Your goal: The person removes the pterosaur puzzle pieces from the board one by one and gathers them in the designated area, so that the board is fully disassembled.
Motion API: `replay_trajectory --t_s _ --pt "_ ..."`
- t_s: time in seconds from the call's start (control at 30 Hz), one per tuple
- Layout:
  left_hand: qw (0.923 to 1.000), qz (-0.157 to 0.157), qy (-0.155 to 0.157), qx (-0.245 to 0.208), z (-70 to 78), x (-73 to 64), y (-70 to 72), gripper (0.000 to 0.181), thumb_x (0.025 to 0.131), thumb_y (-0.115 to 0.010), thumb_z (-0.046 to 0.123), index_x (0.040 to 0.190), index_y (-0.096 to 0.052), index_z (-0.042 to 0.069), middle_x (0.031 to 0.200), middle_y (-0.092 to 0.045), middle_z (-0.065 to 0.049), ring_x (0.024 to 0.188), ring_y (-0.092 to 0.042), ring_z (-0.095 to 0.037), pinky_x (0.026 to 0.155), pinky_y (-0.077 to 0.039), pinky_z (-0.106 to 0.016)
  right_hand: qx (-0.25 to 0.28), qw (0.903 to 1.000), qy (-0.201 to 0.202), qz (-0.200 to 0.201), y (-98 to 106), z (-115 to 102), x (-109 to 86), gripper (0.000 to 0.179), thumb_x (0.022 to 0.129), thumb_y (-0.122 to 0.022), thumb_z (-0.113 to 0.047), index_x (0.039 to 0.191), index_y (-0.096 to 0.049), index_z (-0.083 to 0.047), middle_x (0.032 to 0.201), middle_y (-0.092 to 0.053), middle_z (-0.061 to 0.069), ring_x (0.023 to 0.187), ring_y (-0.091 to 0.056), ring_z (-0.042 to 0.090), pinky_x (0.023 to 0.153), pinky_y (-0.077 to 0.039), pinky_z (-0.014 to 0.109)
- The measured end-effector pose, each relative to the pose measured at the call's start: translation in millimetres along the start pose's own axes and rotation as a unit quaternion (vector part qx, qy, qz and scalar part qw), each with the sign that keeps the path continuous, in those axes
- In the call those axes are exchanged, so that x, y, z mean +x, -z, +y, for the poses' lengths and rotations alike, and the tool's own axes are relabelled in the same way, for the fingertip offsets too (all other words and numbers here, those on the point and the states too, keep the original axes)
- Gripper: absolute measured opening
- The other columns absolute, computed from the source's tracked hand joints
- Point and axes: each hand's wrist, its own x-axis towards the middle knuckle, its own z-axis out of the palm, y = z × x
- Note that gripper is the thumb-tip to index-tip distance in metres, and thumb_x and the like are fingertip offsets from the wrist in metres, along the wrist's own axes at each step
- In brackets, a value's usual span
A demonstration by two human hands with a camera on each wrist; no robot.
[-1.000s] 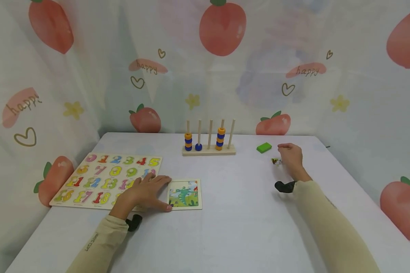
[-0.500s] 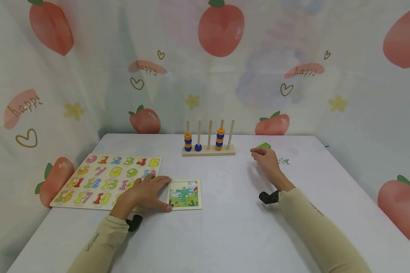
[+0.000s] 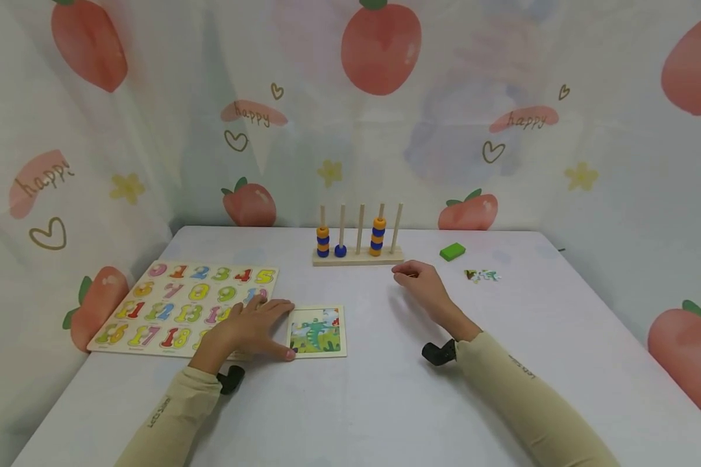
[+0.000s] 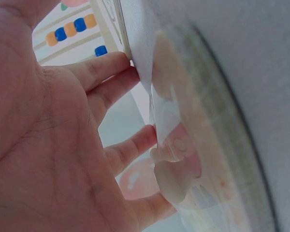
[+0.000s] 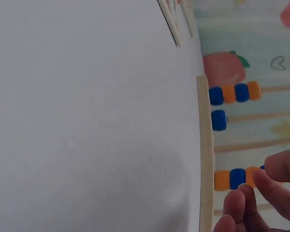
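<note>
Nearest, a left tan sleeve (image 3: 169, 415) comes in at 8 o'clock from the middle of the white table (image 3: 350, 408), and a right tan sleeve (image 3: 531, 402) at 4 o'clock. The left hand (image 3: 245, 331) has its fingers spread apart. Its thumb and a fingertip touch the left corners of a small dinosaur jigsaw puzzle (image 3: 315, 337), which lies flat at 3 o'clock from that hand. The puzzle has a pale patch near its 11 o'clock corner. A wooden number board (image 3: 178, 303) lies partly under the left hand, mostly toward 10 o'clock. The right hand (image 3: 423, 288) is at 2 o'clock from the puzzle, with its thumb and fingers bent in close together; I can't tell if a piece is between them. Loose puzzle pieces (image 3: 482, 275) lie at 3 o'clock from the right hand, and a green block (image 3: 452, 251) sits between 1 and 2 o'clock. At 10 o'clock from it stands a wooden bead rack (image 3: 356, 259) with blue and orange beads. Farthest back hangs a peach-print cloth (image 3: 380, 162).
</note>
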Motion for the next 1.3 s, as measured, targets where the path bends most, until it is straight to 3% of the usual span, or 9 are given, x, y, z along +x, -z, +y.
replay_trajectory --t_s 0.3,0.53,0.73,1.0,1.3 --pt "1.0 0.0 -0.002 -0.001 -1.1 -0.1 1.3 0.101 0.082 -0.089 0.057 0.163 -0.045 0.017 0.169 -0.039 -0.008 0.158 -0.019 -0.046 0.121 -0.014 -0.075 -0.004 0.9972 0.036 -0.065 -27 -14 -4.8 0.026 0.105 -0.065 -0.008 0.125 -0.071 0.008 0.119 -0.072 0.017 0.102 -0.062 0.026 0.083 -0.052 0.031" --pt "1.0 -0.003 0.0 -0.002 -0.8 0.4 0.3 0.101 0.081 -0.089 0.057 0.163 -0.045 0.017 0.17 -0.039 -0.008 0.159 -0.019 -0.046 0.121 -0.013 -0.076 -0.041 0.9901 0.049 -0.125 -47 -21 -6.8 0.024 0.104 -0.068 -0.01 0.124 -0.073 0.004 0.115 -0.073 0.011 0.099 -0.063 0.025 0.083 -0.054 0.032" --pt "1.0 -0.001 0.001 0.008 -2.0 2.0 -1.2 0.102 0.081 -0.089 0.058 0.163 -0.045 0.017 0.169 -0.039 -0.008 0.158 -0.02 -0.046 0.121 -0.014 -0.075 -0.078 0.9777 0.074 -0.18 -61 -31 -8.6 0.022 0.102 -0.071 -0.011 0.12 -0.075 0.0 0.105 -0.07 0.006 0.094 -0.059 0.023 0.081 -0.052 0.031" --pt "0.9999 -0.004 0.008 0.007 -1.5 3.6 -1.2 0.102 0.081 -0.089 0.06 0.163 -0.046 0.018 0.169 -0.039 -0.009 0.158 -0.02 -0.046 0.121 -0.014 -0.075 -0.123 0.9527 0.141 -0.24 -77 -37 -8.1 0.019 0.098 -0.073 -0.007 0.116 -0.077 -0.003 0.097 -0.066 0.002 0.087 -0.055 0.018 0.074 -0.047 0.029" --pt "0.9999 -0.007 0.011 0.003 -2.2 4.7 -0.4 0.102 0.081 -0.089 0.06 0.163 -0.045 0.018 0.17 -0.039 -0.01 0.159 -0.018 -0.046 0.121 -0.013 -0.075 -0.144 0.9412 0.153 -0.264 -86 -36 -7.9 0.017 0.095 -0.074 -0.003 0.112 -0.077 -0.006 0.103 -0.064 0.004 0.092 -0.056 0.017 0.079 -0.049 0.029"
